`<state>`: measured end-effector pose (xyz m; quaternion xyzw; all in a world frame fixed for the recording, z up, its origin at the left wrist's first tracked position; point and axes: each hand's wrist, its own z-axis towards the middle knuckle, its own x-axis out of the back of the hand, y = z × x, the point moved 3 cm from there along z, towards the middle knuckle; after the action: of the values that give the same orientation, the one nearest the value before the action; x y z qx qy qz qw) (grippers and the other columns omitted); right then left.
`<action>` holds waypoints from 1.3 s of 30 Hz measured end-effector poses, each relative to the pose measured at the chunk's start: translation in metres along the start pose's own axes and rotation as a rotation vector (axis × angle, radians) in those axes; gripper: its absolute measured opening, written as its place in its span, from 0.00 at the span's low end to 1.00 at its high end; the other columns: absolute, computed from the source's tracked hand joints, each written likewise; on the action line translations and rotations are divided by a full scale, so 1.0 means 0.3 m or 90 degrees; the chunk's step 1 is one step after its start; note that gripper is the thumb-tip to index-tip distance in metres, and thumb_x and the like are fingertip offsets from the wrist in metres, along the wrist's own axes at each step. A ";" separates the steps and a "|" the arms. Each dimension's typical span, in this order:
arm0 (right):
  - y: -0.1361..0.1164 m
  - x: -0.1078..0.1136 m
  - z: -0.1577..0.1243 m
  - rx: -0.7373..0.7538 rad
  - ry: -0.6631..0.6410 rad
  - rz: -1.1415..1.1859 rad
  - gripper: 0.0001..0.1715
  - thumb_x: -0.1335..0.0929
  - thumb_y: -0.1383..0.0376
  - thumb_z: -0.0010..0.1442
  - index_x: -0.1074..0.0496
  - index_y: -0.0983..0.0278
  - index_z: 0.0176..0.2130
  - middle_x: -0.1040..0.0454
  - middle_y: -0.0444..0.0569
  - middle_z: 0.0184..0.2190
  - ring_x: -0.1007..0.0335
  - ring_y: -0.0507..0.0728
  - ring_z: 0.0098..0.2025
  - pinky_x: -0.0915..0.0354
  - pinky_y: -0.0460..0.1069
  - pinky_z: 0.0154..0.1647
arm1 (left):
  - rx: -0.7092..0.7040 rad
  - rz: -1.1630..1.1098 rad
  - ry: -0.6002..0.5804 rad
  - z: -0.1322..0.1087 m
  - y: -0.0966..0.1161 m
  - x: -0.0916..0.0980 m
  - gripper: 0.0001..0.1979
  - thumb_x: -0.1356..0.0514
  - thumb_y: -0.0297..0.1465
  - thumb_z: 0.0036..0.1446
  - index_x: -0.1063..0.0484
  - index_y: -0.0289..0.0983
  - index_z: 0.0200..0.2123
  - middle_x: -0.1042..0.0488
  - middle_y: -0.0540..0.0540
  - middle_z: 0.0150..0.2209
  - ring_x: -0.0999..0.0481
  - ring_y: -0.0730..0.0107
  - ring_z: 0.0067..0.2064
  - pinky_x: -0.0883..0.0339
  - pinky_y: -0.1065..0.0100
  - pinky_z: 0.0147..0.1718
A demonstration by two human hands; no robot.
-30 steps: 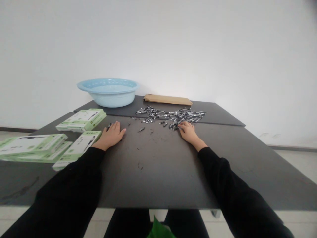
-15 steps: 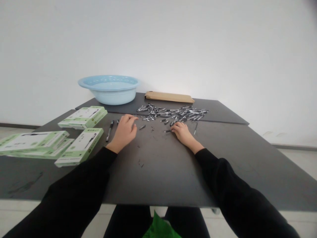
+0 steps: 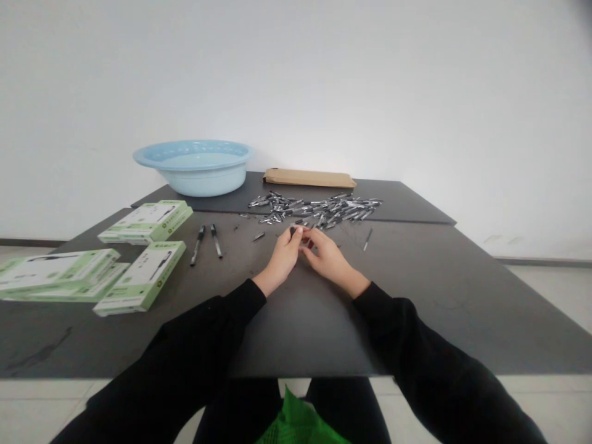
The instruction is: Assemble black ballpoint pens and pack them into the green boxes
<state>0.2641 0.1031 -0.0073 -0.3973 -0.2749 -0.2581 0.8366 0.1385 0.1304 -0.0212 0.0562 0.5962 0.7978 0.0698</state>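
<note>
While the left hand (image 3: 282,254) is pinching a small dark piece (image 3: 292,230), the right hand (image 3: 327,256) is curling beside its fingertips; whether it is holding anything cannot be told. Pen parts (image 3: 345,211) are lying heaped just beyond both hands; two pens (image 3: 197,245) are resting left of the left hand.

Basin (image 3: 203,180): pale blue
Boxes (image 3: 141,277): white, green — in front of basin
Pens (image 3: 343,211): black, silvery — right of basin
Table (image 3: 416,277): dark grey
</note>
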 end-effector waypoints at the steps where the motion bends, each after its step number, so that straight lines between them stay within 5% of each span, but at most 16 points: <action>1: 0.032 0.042 0.005 -0.064 0.001 -0.062 0.16 0.36 0.63 0.61 0.30 0.62 0.49 0.25 0.51 0.36 0.29 0.56 0.36 0.34 0.50 0.41 | 0.027 -0.041 0.023 -0.002 -0.003 0.008 0.15 0.49 0.41 0.64 0.31 0.36 0.36 0.26 0.44 0.37 0.26 0.66 0.41 0.33 0.65 0.41; 3: 0.133 0.158 0.002 -0.268 0.061 -0.212 0.18 0.37 0.57 0.63 0.30 0.63 0.49 0.24 0.52 0.34 0.27 0.59 0.37 0.35 0.51 0.41 | 0.065 -0.112 0.031 -0.011 -0.007 0.023 0.17 0.49 0.43 0.63 0.34 0.36 0.32 0.29 0.47 0.30 0.26 0.70 0.35 0.33 0.68 0.36; 5: 0.245 0.269 -0.022 -0.465 0.084 -0.345 0.25 0.38 0.52 0.63 0.29 0.67 0.48 0.24 0.62 0.42 0.26 0.64 0.45 0.34 0.53 0.44 | 0.080 -0.154 -0.005 -0.023 -0.006 0.028 0.18 0.48 0.46 0.62 0.37 0.37 0.30 0.37 0.53 0.23 0.30 0.75 0.27 0.36 0.71 0.29; 7: 0.347 0.332 -0.058 -0.624 0.006 -0.395 0.33 0.39 0.46 0.62 0.27 0.71 0.47 0.25 0.69 0.45 0.27 0.68 0.49 0.34 0.56 0.46 | 0.094 -0.173 -0.074 -0.041 -0.003 0.016 0.18 0.47 0.47 0.62 0.38 0.37 0.30 0.45 0.57 0.20 0.37 0.78 0.21 0.41 0.74 0.23; 9: 0.414 0.347 -0.083 -0.661 -0.085 -0.409 0.32 0.38 0.47 0.61 0.26 0.72 0.48 0.26 0.71 0.46 0.28 0.70 0.51 0.34 0.57 0.46 | 0.121 -0.190 -0.162 -0.065 -0.003 -0.008 0.17 0.46 0.46 0.61 0.38 0.37 0.32 0.46 0.58 0.20 0.43 0.81 0.19 0.46 0.76 0.20; 13: 0.454 0.321 -0.095 -0.625 -0.150 -0.399 0.17 0.34 0.65 0.58 0.23 0.73 0.43 0.24 0.71 0.43 0.26 0.67 0.49 0.33 0.54 0.45 | 0.177 -0.229 -0.332 -0.115 -0.006 -0.050 0.12 0.47 0.42 0.63 0.37 0.38 0.39 0.45 0.57 0.23 0.47 0.81 0.19 0.50 0.77 0.18; 17: 0.433 0.315 -0.091 -0.597 -0.184 -0.345 0.08 0.33 0.72 0.52 0.23 0.71 0.31 0.22 0.66 0.31 0.23 0.65 0.41 0.33 0.51 0.40 | 0.204 -0.242 -0.411 -0.137 0.000 -0.048 0.12 0.47 0.40 0.63 0.36 0.37 0.40 0.46 0.57 0.22 0.51 0.82 0.19 0.53 0.77 0.17; 21: 0.361 0.320 -0.060 -0.529 -0.161 -0.220 0.13 0.38 0.67 0.60 0.29 0.68 0.27 0.25 0.54 0.21 0.27 0.55 0.26 0.34 0.47 0.30 | 0.228 -0.247 -0.454 -0.140 0.014 -0.040 0.11 0.46 0.38 0.62 0.35 0.36 0.40 0.47 0.57 0.22 0.53 0.83 0.18 0.57 0.77 0.16; 25: 0.204 0.275 0.003 -0.334 0.065 0.225 0.16 0.42 0.56 0.66 0.36 0.63 0.32 0.31 0.43 0.19 0.35 0.51 0.20 0.36 0.45 0.23 | 0.242 -0.250 -0.466 -0.141 0.024 -0.034 0.12 0.45 0.38 0.61 0.34 0.34 0.39 0.49 0.57 0.21 0.54 0.83 0.17 0.60 0.76 0.15; 28: 0.089 0.216 0.020 -0.219 0.081 0.440 0.20 0.36 0.47 0.61 0.37 0.61 0.33 0.30 0.42 0.21 0.34 0.51 0.21 0.35 0.46 0.24 | 0.250 -0.264 -0.460 -0.140 0.023 -0.029 0.13 0.44 0.39 0.60 0.33 0.34 0.38 0.49 0.58 0.21 0.54 0.83 0.17 0.61 0.76 0.15; 39: 0.021 0.176 0.001 -0.155 0.047 0.530 0.20 0.34 0.49 0.61 0.34 0.63 0.33 0.27 0.43 0.23 0.31 0.51 0.22 0.34 0.48 0.26 | 0.288 -0.316 -0.452 -0.134 0.021 -0.020 0.10 0.44 0.36 0.60 0.34 0.33 0.34 0.50 0.58 0.19 0.57 0.83 0.17 0.63 0.76 0.16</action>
<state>0.3060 0.0955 0.0246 -0.5607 -0.0288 0.0570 0.8256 0.1372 0.0896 -0.0264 0.1949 0.6892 0.5390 0.4432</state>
